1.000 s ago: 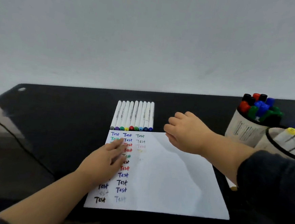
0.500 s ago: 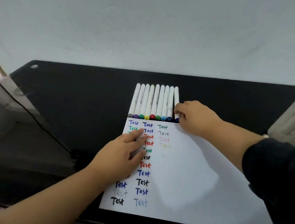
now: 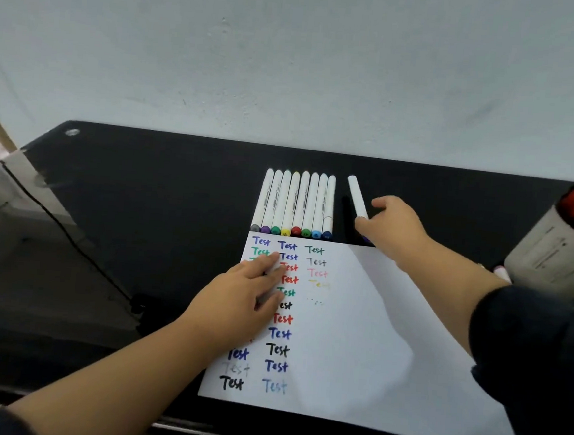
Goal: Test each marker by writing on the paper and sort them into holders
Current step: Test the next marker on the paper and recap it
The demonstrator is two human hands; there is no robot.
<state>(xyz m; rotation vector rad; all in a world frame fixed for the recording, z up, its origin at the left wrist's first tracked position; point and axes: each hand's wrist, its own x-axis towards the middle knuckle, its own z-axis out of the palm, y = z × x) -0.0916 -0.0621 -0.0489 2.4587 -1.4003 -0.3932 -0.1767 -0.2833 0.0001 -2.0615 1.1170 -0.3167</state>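
R hand (image 3: pixel 393 225) pinches white marker (image 3: pixel 356 195); L hand (image 3: pixel 242 292) flat on paper (image 3: pixel 354 342).

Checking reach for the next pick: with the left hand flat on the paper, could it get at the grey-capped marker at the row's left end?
Probably yes. The left hand rests on the paper just below the grey-capped marker, with nothing between them.

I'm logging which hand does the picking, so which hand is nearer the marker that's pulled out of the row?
Right. The right hand grips the separated marker at its lower end. The left hand lies flat on the paper, well below and left of it.
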